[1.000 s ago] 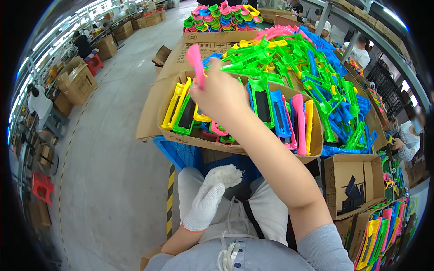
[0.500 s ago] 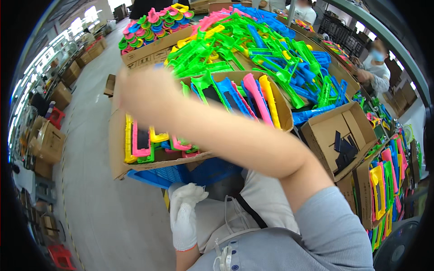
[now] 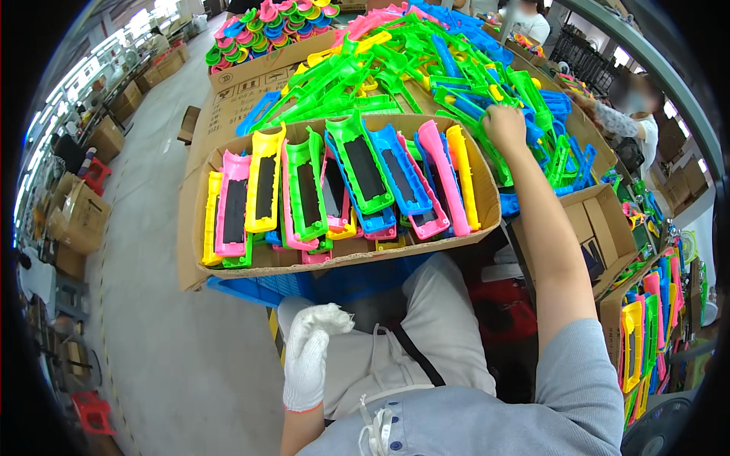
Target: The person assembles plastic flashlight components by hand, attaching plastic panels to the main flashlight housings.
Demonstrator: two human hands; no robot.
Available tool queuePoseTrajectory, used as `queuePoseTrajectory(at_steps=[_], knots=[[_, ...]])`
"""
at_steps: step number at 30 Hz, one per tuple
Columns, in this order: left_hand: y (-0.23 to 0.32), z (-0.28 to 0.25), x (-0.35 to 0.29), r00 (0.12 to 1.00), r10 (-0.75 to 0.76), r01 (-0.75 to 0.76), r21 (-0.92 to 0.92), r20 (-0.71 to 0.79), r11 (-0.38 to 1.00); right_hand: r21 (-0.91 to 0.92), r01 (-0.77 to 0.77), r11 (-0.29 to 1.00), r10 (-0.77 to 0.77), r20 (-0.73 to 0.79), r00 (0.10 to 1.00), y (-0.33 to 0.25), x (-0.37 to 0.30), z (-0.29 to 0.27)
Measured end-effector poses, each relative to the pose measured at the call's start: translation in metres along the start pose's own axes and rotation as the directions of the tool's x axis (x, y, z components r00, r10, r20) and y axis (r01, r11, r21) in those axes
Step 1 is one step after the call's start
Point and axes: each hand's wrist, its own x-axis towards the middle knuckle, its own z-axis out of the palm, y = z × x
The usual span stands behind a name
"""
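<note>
My bare right hand (image 3: 506, 129) is stretched out over a heap of loose green and blue plastic handle shells (image 3: 388, 61). Its fingers curl down among the shells, and what they grip is hidden. In front of me stands a cardboard box (image 3: 350, 260) with pink, yellow, green and blue handle shells (image 3: 308, 186) leaning in a row, several with black strips along their middles. Over my lap is my left hand (image 3: 310, 353) in a white knit glove. Its fingers are bent over toward the thumb, and I cannot make out anything between them.
Right of the box sits a smaller carton (image 3: 574, 216) with dark strips inside. Upright coloured shells (image 3: 642, 342) stand further right. A blue crate (image 3: 334, 281) is beneath the main box. Round coloured parts (image 3: 266, 34) are piled far left. Another person (image 3: 639, 114) works at far right.
My right hand has swung from the left side of the box across to the heap on the right, uncovering the row of shells. My left hand stays nearly still over my lap.
</note>
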Motion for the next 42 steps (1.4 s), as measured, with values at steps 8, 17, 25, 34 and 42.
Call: queuePoseTrajectory(at_steps=[8, 17, 25, 34, 42], knots=[[-0.005, 0.017, 0.014, 0.995, -0.081, 0.083, -0.031, 0.065, 0.996, 0.998, 0.022, -0.062, 0.515, 0.013, 0.857, -0.003, -0.02, -0.143], [0.039, 0.072, 0.017, 0.862, -0.244, -0.141, 0.672, 0.445, 0.727, 0.921, 0.004, 0.389, -0.654, 0.273, 0.705, -0.101, -0.164, -0.222], [-0.008, 0.054, 0.008, 0.822, -0.506, 0.425, 0.308, 0.261, 0.851, 0.002, -0.414, 0.91, 0.386, 0.36, 0.849, 0.019, -0.165, -0.138], [-0.003, 0.046, 0.009, 0.723, -0.546, 0.565, 0.092, 0.423, 0.82, -0.44, -0.546, 0.713, 0.668, 0.663, 0.338, 0.126, -0.218, -0.061], [0.003, 0.01, 0.004, 0.849, -0.358, 0.451, -0.178, 0.389, 0.875, -0.318, -0.719, 0.618, 0.777, 0.384, 0.499, 0.105, -0.213, -0.058]])
